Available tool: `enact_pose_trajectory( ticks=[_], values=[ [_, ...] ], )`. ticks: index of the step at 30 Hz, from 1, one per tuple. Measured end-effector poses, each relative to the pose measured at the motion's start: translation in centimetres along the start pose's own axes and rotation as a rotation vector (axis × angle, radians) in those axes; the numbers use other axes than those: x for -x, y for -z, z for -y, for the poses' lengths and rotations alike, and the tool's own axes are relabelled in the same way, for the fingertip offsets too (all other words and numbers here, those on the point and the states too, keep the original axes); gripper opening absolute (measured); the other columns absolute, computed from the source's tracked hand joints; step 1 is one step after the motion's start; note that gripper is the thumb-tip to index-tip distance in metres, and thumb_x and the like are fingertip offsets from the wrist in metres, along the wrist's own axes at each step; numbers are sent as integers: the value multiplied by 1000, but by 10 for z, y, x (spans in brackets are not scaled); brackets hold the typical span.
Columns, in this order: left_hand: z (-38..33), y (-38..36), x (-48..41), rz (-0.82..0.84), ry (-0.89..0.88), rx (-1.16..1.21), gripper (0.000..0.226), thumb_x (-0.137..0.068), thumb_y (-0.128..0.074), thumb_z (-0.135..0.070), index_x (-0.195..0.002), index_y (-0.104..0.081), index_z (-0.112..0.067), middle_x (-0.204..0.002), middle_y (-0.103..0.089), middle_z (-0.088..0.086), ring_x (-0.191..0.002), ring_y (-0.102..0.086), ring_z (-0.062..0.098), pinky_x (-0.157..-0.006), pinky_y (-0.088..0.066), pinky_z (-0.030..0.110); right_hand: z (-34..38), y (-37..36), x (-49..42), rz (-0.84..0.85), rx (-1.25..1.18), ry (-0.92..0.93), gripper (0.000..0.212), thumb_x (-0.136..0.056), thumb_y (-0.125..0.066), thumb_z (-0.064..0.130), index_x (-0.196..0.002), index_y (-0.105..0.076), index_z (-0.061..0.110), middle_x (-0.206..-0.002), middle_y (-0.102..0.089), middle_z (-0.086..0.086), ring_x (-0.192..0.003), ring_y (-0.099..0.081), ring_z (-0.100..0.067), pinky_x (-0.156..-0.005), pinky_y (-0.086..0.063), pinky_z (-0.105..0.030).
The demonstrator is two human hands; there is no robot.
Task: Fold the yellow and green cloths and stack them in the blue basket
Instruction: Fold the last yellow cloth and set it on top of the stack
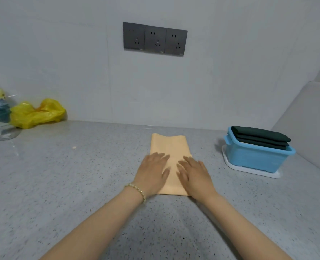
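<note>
Yellow cloth (pixel 169 147), folded into a long narrow strip, lies flat in front of me with its long axis running straight away from my body toward the wall. Its far short edge is free and its near half is under my palms. Speckled grey stone countertop (pixel 80 175), hard and matte, carries everything. Blue basket (pixel 256 158), a rectangular bin of smooth rigid plastic with a lipped rim, stands well apart to the right of the strip and slightly farther back, on a flat white tray (pixel 249 169). My right hand is therefore the nearer one for the transfer. Green cloths (pixel 260 136), dark and thick, are already folded and stacked in the basket, and the stack rises above the rim. Left hand (pixel 152 170) and right hand (pixel 194 174) rest side by side on the strip, palms down, fingers straight and slightly spread. They press the fabric and grasp nothing. The cloth looks thin, soft and limp, with a slight ripple at its far edge. I judge the next fold should cross the long axis, and the packet should then go rightward onto the green stack. A beaded bracelet (pixel 137 190) circles my left wrist.
</note>
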State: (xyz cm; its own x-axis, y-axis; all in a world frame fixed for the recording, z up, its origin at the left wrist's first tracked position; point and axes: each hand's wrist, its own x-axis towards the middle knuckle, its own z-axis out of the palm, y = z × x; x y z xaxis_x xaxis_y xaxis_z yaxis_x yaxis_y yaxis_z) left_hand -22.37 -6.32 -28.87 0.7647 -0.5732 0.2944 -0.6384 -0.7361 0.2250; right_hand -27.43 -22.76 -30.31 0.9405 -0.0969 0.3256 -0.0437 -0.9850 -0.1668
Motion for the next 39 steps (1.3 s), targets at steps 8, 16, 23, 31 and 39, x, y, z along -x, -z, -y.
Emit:
enact_pose_trajectory(
  ticks=[8, 16, 23, 31, 39],
  values=[
    [15, -42, -3, 283, 87, -18, 59, -102, -15, -46, -153, 0, -22, -161, 7, -2, -147, 9, 14, -117, 11, 31, -6, -27, -5, 270, -69, -49, 54, -102, -20, 44, -152, -15, 24, -160, -8, 4, -147, -2, -10, -117, 7, -34],
    [10, -38, 24, 293, 40, -27, 69, -99, -15, -54, -152, 10, -17, -159, 17, 2, -146, 16, 16, -116, 14, 31, -3, -21, 20, 346, -6, 33, 62, -100, -14, 52, -152, 1, 23, -160, 8, 3, -146, 10, -11, -116, 13, -33],
    [17, -12, 75, 405, -72, -27, 116, -70, -16, -88, -150, 19, -12, -156, 26, 0, -143, 22, 10, -115, 14, 27, -16, 5, 72, 418, -36, 204, 94, -78, -5, 78, -151, 11, 20, -156, 18, 9, -141, 19, 0, -114, 16, -23],
    [36, 9, 72, 501, -179, -117, 108, -80, -33, -80, -150, 15, -13, -158, 20, -1, -145, 14, 9, -112, 13, 19, -40, 20, 70, 497, 57, 343, 100, -75, -11, 83, -150, 14, 22, -154, 21, 10, -143, 16, -3, -114, 13, -19],
    [33, 14, 61, 428, -265, -305, 69, -99, -41, -28, -152, 3, -25, -161, -2, 8, -146, -11, 23, -117, -6, 27, -60, 31, 57, 328, 19, 452, 62, -90, -56, 34, -146, -29, 30, -152, -31, 9, -140, -29, -9, -117, -1, -20]
  ],
)
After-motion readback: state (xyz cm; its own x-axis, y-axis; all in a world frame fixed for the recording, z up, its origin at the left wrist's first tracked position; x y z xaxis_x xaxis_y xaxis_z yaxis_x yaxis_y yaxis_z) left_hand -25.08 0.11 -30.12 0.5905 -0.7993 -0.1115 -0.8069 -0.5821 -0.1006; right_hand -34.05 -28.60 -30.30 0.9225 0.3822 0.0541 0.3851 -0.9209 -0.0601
